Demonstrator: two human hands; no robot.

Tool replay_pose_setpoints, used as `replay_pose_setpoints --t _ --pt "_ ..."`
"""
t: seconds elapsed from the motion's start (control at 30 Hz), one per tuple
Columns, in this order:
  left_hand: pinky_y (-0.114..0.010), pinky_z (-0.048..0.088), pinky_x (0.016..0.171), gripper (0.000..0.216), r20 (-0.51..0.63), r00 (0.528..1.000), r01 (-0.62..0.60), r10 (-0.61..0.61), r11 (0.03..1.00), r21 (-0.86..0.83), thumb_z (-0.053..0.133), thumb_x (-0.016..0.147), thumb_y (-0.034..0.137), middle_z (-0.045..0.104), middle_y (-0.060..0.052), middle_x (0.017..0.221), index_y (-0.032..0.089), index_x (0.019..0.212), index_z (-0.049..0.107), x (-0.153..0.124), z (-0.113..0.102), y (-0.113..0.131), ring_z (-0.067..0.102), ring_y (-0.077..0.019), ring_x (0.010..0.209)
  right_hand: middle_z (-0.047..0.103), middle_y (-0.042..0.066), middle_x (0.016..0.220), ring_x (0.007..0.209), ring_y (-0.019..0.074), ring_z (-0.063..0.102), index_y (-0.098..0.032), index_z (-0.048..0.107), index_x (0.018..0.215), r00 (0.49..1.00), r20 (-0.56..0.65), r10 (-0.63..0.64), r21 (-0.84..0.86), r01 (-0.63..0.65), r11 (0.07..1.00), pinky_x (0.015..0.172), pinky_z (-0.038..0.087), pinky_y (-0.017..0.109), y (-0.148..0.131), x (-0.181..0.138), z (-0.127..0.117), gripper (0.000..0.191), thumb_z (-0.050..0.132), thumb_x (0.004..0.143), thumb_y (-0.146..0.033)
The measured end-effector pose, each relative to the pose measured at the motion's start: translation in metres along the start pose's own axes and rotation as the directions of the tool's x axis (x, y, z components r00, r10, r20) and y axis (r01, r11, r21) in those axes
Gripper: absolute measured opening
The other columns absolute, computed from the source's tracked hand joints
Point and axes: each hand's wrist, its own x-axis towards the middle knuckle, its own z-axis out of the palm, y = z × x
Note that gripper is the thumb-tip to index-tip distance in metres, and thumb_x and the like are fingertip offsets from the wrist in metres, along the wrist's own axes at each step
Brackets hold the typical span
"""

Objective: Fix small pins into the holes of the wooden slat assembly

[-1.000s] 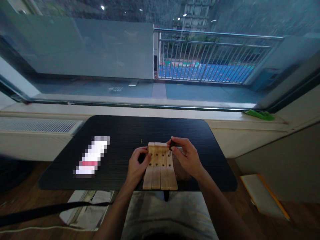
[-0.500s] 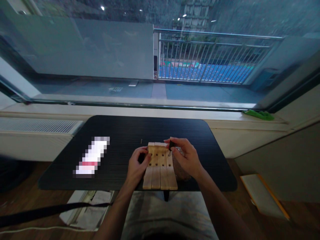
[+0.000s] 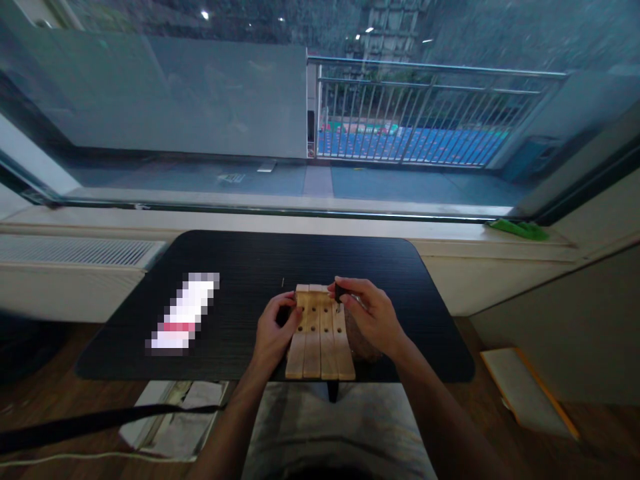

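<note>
A set of pale wooden slats [image 3: 320,337] with rows of small holes lies side by side near the front edge of the black table [image 3: 240,267]. My left hand [image 3: 273,330] grips the slats' left side, fingers curled round the edge. My right hand [image 3: 370,317] pinches a small dark tool [image 3: 340,293] over the far right slat, its tip down at a hole.
A blurred white and red packet [image 3: 183,312] lies on the table's left part. A crumpled clear bag [image 3: 360,343] sits under my right hand. A window sill with a green cloth [image 3: 520,230] runs behind. Papers [image 3: 170,427] and a flat box [image 3: 530,393] lie on the floor.
My right hand has shifted the small dark tool slightly left and down onto the far right slat. My left hand and the slats have stayed put.
</note>
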Motion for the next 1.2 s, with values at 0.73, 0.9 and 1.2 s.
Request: replay_pose_setpoints --t 0.73,0.9,1.2 --pt "-0.043 0.050 0.099 0.021 0.004 1.000 -0.007 0.007 1.000 0.024 0.067 0.079 0.041 0.072 -0.012 0.113 0.021 0.083 0.064 0.0005 -0.0003 -0.0035 0.067 -0.0280 0.109 0.077 0.007 0.111 0.094 0.0199 0.075 -0.027 0.063 0.123 1.000 -0.030 0.005 -0.134 -0.009 0.991 0.084 0.063 0.038 0.0019 -0.0029 -0.0017 0.034 0.059 0.092 -0.015" --pt "-0.044 0.049 0.101 0.020 0.001 1.000 -0.008 0.008 1.000 0.023 0.067 0.079 0.040 0.072 -0.012 0.114 0.021 0.085 0.064 0.0001 -0.0002 -0.0066 0.066 -0.0279 0.110 0.077 0.007 0.113 0.096 0.0198 0.076 -0.028 0.061 0.124 0.999 -0.045 -0.027 -0.127 0.022 0.992 0.082 0.063 0.037 0.0013 -0.0025 -0.0008 0.035 0.059 0.092 -0.014" --pt "-0.044 0.050 0.100 0.021 -0.008 1.000 -0.008 0.008 1.000 0.012 0.067 0.078 0.041 0.072 -0.012 0.112 0.021 0.084 0.065 -0.0003 0.0006 -0.0057 0.066 -0.0277 0.109 0.078 0.005 0.103 0.091 0.0182 0.075 -0.027 0.064 0.121 0.996 -0.034 -0.080 -0.130 0.075 0.989 0.077 0.062 0.034 -0.0018 0.0011 -0.0021 0.034 0.062 0.090 -0.012"
